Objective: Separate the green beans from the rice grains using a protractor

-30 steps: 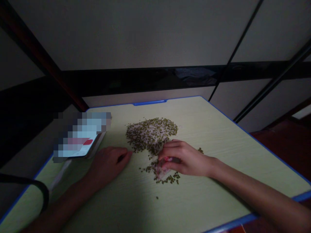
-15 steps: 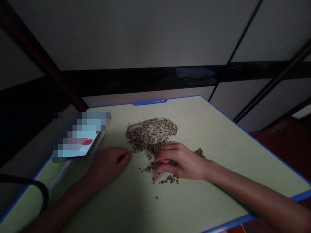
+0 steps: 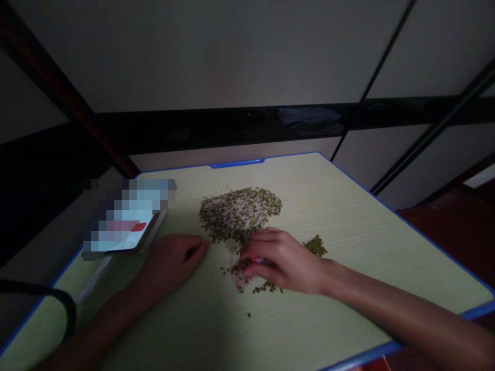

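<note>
A heap of small green beans mixed with pale grains (image 3: 240, 211) lies in the middle of a pale green table (image 3: 348, 216). My right hand (image 3: 276, 260) rests on the table at the heap's near edge, fingers curled and pressed together over a scatter of beans and pale grains; what they pinch is too small to name. A small separate pile of green beans (image 3: 316, 246) sits just right of that hand. My left hand (image 3: 170, 263) lies on the table left of the heap, fingers loosely bent, nothing visible in them.
A blurred-out flat object (image 3: 127, 216) lies at the table's left side near my left hand. The table has a blue rim (image 3: 386, 203). A dark curved cable (image 3: 58, 301) crosses the near left corner. Dark wall panels rise behind.
My right hand has slid leftward along the heap's near edge, uncovering the small separate pile of green beans on its right. My left hand has stayed put.
</note>
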`<state>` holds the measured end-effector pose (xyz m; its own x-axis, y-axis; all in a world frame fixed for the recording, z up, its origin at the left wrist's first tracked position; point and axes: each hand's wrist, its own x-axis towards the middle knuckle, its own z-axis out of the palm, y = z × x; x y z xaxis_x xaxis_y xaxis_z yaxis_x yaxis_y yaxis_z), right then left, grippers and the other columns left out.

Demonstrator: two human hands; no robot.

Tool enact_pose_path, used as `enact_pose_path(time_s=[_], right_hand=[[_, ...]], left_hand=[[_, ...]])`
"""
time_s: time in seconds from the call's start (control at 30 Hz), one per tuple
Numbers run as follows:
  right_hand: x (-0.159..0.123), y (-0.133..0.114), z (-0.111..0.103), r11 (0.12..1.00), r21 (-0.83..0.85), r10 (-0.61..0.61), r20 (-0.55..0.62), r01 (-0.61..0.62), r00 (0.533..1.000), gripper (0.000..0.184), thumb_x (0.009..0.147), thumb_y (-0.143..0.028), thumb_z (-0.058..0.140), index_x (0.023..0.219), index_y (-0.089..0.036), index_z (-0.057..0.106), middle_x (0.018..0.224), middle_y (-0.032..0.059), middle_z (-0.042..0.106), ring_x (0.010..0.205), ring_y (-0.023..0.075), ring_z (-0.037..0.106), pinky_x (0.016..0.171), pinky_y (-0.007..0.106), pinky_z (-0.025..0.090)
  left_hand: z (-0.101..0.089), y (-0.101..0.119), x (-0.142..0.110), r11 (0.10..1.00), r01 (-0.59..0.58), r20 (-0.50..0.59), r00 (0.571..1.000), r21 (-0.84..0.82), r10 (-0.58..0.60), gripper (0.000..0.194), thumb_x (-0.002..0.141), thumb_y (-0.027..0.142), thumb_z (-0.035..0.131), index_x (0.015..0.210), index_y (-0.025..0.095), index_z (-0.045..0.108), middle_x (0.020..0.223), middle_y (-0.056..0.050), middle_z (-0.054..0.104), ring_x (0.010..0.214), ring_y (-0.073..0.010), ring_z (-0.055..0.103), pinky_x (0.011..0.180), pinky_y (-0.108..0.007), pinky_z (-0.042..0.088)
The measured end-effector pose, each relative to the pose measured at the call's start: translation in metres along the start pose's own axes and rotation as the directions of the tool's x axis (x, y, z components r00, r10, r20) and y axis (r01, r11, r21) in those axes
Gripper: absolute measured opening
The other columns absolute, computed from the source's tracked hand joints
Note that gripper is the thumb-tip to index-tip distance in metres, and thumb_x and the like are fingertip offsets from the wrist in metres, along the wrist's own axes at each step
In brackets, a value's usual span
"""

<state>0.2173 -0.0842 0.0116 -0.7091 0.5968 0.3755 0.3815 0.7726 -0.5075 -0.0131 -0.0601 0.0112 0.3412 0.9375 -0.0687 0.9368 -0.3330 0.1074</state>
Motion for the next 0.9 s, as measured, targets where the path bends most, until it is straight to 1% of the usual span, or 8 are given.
enact_pose_path(time_s=[0.17, 0.27, 0.4, 0.53, 0.63, 0.77, 0.9], right_hand=[[-0.0006, -0.0018, -0.0029, 0.999, 0.034, -0.012, 0.038, 0.011, 0.999, 0.015, 0.088, -0.026, 0.051, 0.086, -0.015, 0.06, 0.076, 0.0038, 0.059, 0.072, 0.0142, 0.053, 0.065, 0.027, 0.039], [-0.0013, -0.0017, -0.0037, 0.999, 0.036, 0.005, 0.045, -0.007, 0.999, 0.015, 0.088, -0.027, 0.051, 0.085, -0.016, 0.06, 0.077, 0.0036, 0.059, 0.073, 0.0144, 0.053, 0.066, 0.027, 0.039], [-0.002, -0.0006, -0.0045, 0.998, 0.024, 0.054, 0.024, -0.055, 0.998, 0.015, 0.087, -0.03, 0.053, 0.084, -0.017, 0.06, 0.073, 0.0022, 0.058, 0.071, 0.0141, 0.053, 0.065, 0.027, 0.038], [-0.0023, 0.0, -0.0047, 0.993, 0.039, 0.113, -0.002, -0.113, 0.994, 0.013, 0.085, -0.029, 0.055, 0.084, -0.017, 0.061, 0.073, 0.0018, 0.058, 0.07, 0.0137, 0.053, 0.065, 0.027, 0.038], [-0.0023, -0.0002, -0.0032, 0.99, 0.035, 0.134, -0.027, -0.133, 0.991, 0.013, 0.084, -0.029, 0.056, 0.084, -0.017, 0.061, 0.071, 0.0015, 0.057, 0.068, 0.0135, 0.052, 0.064, 0.027, 0.038], [-0.0018, -0.0012, -0.0014, 0.984, 0.043, 0.173, -0.048, -0.171, 0.984, 0.01, 0.083, -0.026, 0.056, 0.084, -0.017, 0.061, 0.072, 0.0012, 0.057, 0.069, 0.0133, 0.052, 0.063, 0.026, 0.038], [-0.0007, -0.0026, 0.0002, 0.975, 0.059, 0.218, -0.062, -0.214, 0.974, 0.008, 0.082, -0.023, 0.057, 0.083, -0.016, 0.061, 0.073, 0.002, 0.058, 0.07, 0.0137, 0.053, 0.062, 0.026, 0.038]], left_hand=[[0.0006, 0.0002, -0.0005, 1.0, 0.001, -0.012, 1.0, 0.004, -0.001, 0.039, 0.084, 0.037, 0.028, 0.054, 0.02, 0.045, 0.053, -0.002, 0.053, 0.057, -0.0165, 0.051, 0.055, -0.026, 0.027], [-0.0007, 0.001, -0.0001, 1.0, 0.009, -0.002, 1.0, 0.008, -0.009, 0.039, 0.084, 0.037, 0.028, 0.053, 0.02, 0.044, 0.052, -0.001, 0.052, 0.056, -0.0164, 0.051, 0.055, -0.026, 0.026], [-0.0021, 0.0016, -0.0001, 1.0, 0.012, 0.007, 1.0, 0.014, -0.012, 0.039, 0.084, 0.036, 0.028, 0.052, 0.02, 0.043, 0.051, -0.001, 0.05, 0.055, -0.016, 0.05, 0.055, -0.026, 0.026], [-0.0019, 0.0018, -0.0012, 1.0, 0.003, 0.0, 1.0, 0.014, -0.003, 0.039, 0.084, 0.037, 0.028, 0.053, 0.02, 0.044, 0.053, -0.001, 0.051, 0.056, -0.0159, 0.051, 0.056, -0.026, 0.027], [-0.0015, 0.0019, -0.0014, 0.999, 0.016, 0.001, 1.0, 0.027, -0.016, 0.039, 0.084, 0.037, 0.028, 0.053, 0.02, 0.045, 0.053, -0.001, 0.051, 0.057, -0.0164, 0.052, 0.056, -0.026, 0.027], [-0.0007, 0.001, -0.0012, 1.0, 0.018, 0.006, 1.0, 0.022, -0.018, 0.038, 0.083, 0.036, 0.029, 0.052, 0.02, 0.043, 0.053, -0.001, 0.052, 0.057, -0.0166, 0.052, 0.056, -0.026, 0.027], [-0.0003, 0.0001, -0.0008, 1.0, 0.004, -0.012, 1.0, 0.009, -0.004, 0.038, 0.084, 0.037, 0.029, 0.053, 0.02, 0.044, 0.053, -0.001, 0.052, 0.057, -0.0162, 0.051, 0.055, -0.026, 0.027]])
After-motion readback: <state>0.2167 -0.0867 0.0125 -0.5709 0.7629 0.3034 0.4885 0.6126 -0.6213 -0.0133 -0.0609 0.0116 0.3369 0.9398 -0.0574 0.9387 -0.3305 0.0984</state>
